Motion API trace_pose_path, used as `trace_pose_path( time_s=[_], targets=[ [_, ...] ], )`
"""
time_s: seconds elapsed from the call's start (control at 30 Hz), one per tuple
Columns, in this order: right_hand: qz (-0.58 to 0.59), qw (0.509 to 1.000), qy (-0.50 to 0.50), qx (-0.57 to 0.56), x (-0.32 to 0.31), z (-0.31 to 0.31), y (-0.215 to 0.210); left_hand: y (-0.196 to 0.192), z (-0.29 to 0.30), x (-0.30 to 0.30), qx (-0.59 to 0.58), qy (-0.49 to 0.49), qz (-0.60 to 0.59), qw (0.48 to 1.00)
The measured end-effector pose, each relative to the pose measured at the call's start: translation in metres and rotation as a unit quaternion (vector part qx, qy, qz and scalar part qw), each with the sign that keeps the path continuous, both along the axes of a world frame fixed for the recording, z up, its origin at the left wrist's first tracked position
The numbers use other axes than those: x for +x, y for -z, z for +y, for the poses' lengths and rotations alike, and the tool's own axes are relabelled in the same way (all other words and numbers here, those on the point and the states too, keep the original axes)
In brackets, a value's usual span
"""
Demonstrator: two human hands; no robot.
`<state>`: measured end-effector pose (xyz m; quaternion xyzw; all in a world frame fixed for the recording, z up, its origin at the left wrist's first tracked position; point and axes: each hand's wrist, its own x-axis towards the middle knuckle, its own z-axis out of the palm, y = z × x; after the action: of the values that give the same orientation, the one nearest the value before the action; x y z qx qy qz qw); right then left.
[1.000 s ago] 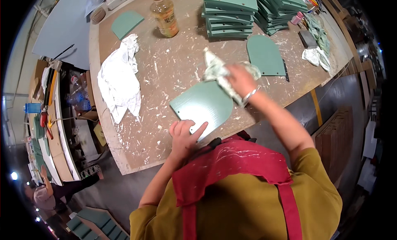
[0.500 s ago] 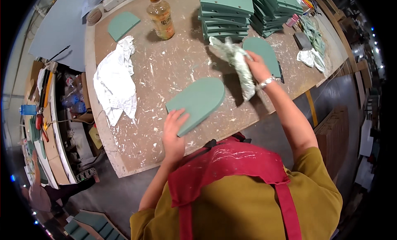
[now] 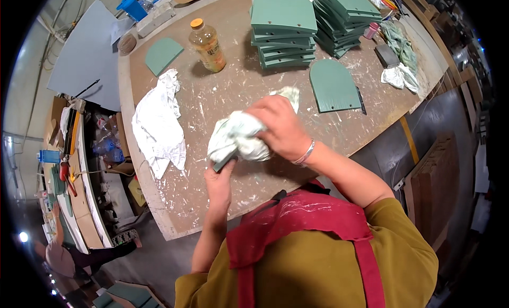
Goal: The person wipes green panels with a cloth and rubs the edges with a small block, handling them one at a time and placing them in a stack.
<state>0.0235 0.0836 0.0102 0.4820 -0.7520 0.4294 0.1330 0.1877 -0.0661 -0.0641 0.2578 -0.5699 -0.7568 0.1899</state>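
Near the front of the worktable, my left hand [image 3: 218, 183] grips the end of a green round-ended board [image 3: 225, 164]. Most of that board is hidden under a white cloth with green stains [image 3: 238, 135]. My right hand [image 3: 283, 128] has its fingers closed on the cloth and presses it over the board; a loose end of the cloth sticks out beyond the knuckles. To the right lies another green arched board [image 3: 333, 85], flat on the table, with a dark thin tool [image 3: 361, 101] at its edge.
Two stacks of green boards [image 3: 283, 14] [image 3: 347, 16] stand at the back. A bottle with an orange cap [image 3: 208, 45], a white cloth [image 3: 159, 125] and a small green board [image 3: 163, 55] lie or stand left. A dark block [image 3: 387, 55] sits right, near rags [image 3: 400, 77].
My right hand has brought the cloth leftward from beside the right-hand board onto the held board. My left hand now grips the board's end, and the board is largely covered.
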Motion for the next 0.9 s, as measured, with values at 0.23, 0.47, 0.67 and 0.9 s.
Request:
trace_pose_path(
  time_s=[0.23,0.47,0.67,0.9],
  targets=[
    [-0.707,0.619,-0.106,-0.326,-0.021,-0.005,0.081,0.006,-0.01,0.014,0.136,-0.042,0.028,0.989],
    [-0.779,0.465,-0.231,-0.353,0.011,-0.002,0.101,0.008,-0.034,0.046,0.051,0.006,-0.047,0.998],
    [-0.713,0.63,-0.131,-0.278,0.022,0.002,0.056,-0.013,-0.048,0.043,-0.02,0.057,-0.052,0.997],
    [-0.538,0.796,-0.141,-0.238,0.008,0.045,0.009,0.003,-0.014,-0.019,-0.127,0.129,-0.099,0.978]
  ],
)
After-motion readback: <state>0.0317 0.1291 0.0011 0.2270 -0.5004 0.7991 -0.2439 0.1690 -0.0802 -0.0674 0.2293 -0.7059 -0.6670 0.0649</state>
